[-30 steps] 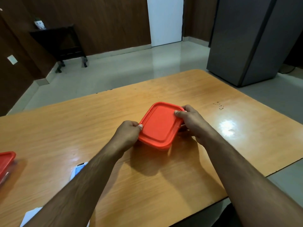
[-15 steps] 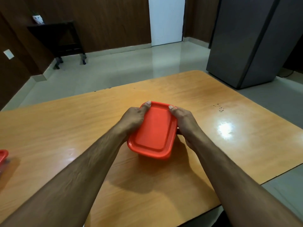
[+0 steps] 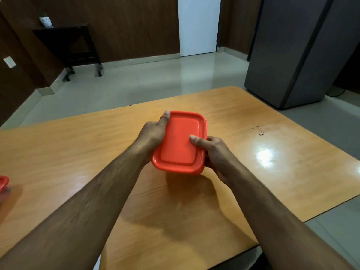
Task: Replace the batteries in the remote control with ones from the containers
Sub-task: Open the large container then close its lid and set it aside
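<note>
Near field: both forearms enter from 6 o'clock and converge at frame centre over the wooden surface point(image 3: 282, 152).

Left hand point(image 3: 152, 136): grip closed along the container's 9 o'clock long side, thumb stretched up to the far-left corner of the lid.

Right hand point(image 3: 213, 150): grip closed on the 3 o'clock side near the front corner, thumb pressed flat on top of the lid, fingers wrapped under and hidden.

Red-lidded container point(image 3: 180, 143): at centre of surface, between the two hands. Whether it rests on the surface or is raised slightly cannot be told. Long axis runs roughly 6 to 12 o'clock, tipped a little toward 1 o'clock; lid faces up and appears fully seated.

At 9 o'clock, frame edge: part of a second red lid point(image 3: 3, 183), well apart.

Far field: grey cabinet point(image 3: 303, 51) at 2 o'clock, off the surface.

Progress, as judged: early. Lid not yet off; no batteries or remote in view. Remaining: open, take batteries, swap them into the remote.
</note>
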